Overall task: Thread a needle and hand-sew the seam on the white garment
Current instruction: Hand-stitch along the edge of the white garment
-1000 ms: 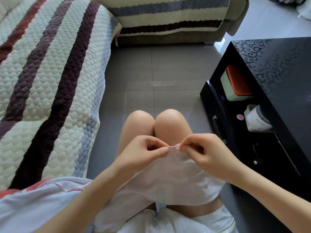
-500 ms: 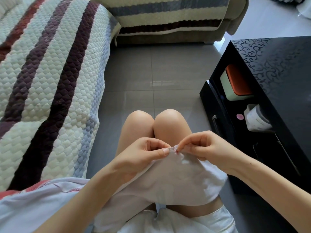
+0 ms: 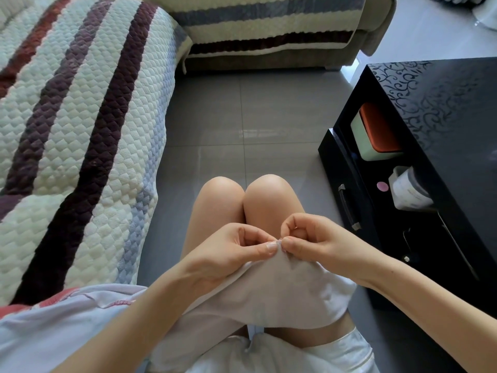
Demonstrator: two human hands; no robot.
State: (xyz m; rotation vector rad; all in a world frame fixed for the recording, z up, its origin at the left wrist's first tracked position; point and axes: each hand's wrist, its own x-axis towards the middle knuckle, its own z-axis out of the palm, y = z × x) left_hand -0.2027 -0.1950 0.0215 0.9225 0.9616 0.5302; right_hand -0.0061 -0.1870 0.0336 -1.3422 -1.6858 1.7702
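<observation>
White garment: left hand, right hand pinch edge.

quilted sofa cover on left, cream w/ maroon, red & blue stripes; 2nd sofa section across top, same stripes. grey tiled floor btwn. glossy black table on right w/ scroll pattern. its open shelf holds orange-lidded box, then pink disc just beside white container. metal drawer handle on front.

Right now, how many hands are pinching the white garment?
2. The left hand pinches the top edge of the white garment from the left; the right hand pinches it from the right, fingertips almost touching. Neither is hidden.
</observation>
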